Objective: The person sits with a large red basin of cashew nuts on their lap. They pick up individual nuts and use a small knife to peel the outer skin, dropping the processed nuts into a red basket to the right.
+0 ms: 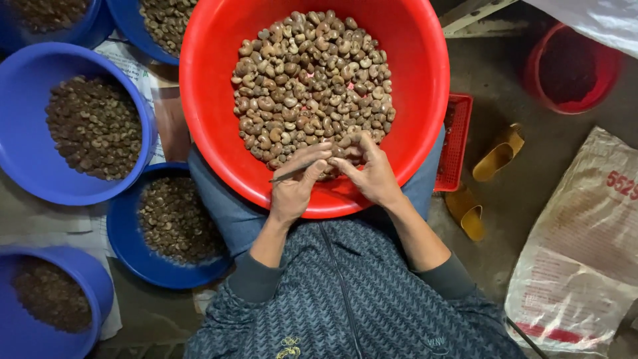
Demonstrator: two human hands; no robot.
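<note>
Far left: blue basins (26,143) hold darker sorted nuts, none touching the hands.

Centre: a red basin (206,100) rests on the person's lap, its floor covered by a heap of pale cashew nuts (309,80).

Left hand (292,189): fingers curled, pinching a thin metal pick (287,176) that points leftward, low over the near edge of the heap.

Right hand (373,174): fingertips closed on a single nut (342,151), just beside the other hand.

Judgement: the step in hand appears to be peeling one nut. It is done well by holding the nut firmly, keeping the pick shallow, and working over the basin so scraps fall inside.

Right: yellow sandals (498,154) and a white sack (585,246) lie on the floor, well apart.
</note>
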